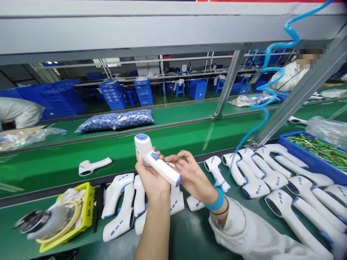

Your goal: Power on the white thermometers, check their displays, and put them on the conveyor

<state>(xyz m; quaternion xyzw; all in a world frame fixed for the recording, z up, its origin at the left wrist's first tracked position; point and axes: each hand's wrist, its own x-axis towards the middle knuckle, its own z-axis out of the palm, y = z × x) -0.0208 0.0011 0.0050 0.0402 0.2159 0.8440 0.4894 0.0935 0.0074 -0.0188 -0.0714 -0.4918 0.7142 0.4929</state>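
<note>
My left hand (151,177) grips a white handheld infrared thermometer body (154,160) with blue trim, holding it tilted with its round head up. My right hand (192,171) is raised beside the handle, with its fingertips close to it and nothing visible between them. A blue strap circles my right wrist (218,200). Below my hands, several similar white thermometer bodies (121,206) lie on the green belt, and more lie in rows (282,187) to the right. A single one (94,166) rests apart on the belt beyond them.
A yellow basket (73,216) holding plastic film and round parts sits at lower left. At right stands a blue tray (314,153) of green parts. A blue coiled air hose (273,68) hangs from above. Bagged blue parts (115,121) lie on the far belt, with co-workers (291,76) and blue crates (112,94) beyond.
</note>
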